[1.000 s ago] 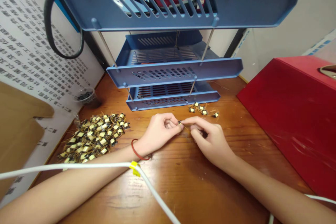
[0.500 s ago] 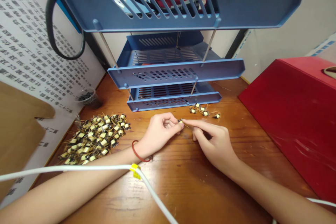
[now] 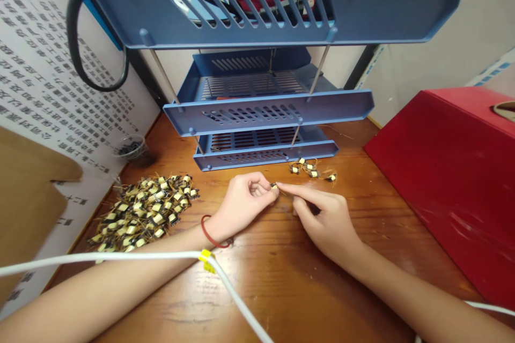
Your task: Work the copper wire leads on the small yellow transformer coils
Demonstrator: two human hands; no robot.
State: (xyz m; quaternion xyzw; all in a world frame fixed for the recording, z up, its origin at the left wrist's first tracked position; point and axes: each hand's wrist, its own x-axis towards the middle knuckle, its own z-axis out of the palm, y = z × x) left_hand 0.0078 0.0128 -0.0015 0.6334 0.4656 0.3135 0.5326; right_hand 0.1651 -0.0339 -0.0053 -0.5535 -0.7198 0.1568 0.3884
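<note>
Between its thumb and fingertips, my left hand (image 3: pixel 247 198) pinches a small yellow and black wired component (image 3: pixel 274 186). The index finger of my right hand (image 3: pixel 328 220) is stretched out and its tip touches that component, while the other fingers are curled under; whether they hold anything is hidden. A large pile of similar components (image 3: pixel 147 209) lies left of my left hand. Several more components (image 3: pixel 310 167) sit on the wooden table (image 3: pixel 277 278) beyond my right hand, in front of the blue rack.
A blue tiered rack (image 3: pixel 265 112) stands at the back centre. A clear cup of dark pieces (image 3: pixel 137 151) is at the back left. On the right is a red box (image 3: pixel 446 171). A white cable (image 3: pixel 237 295) crosses the foreground over my left forearm.
The right index finger stays at the component, and both fingertips have shifted very slightly left. The whole view has also moved a little.
</note>
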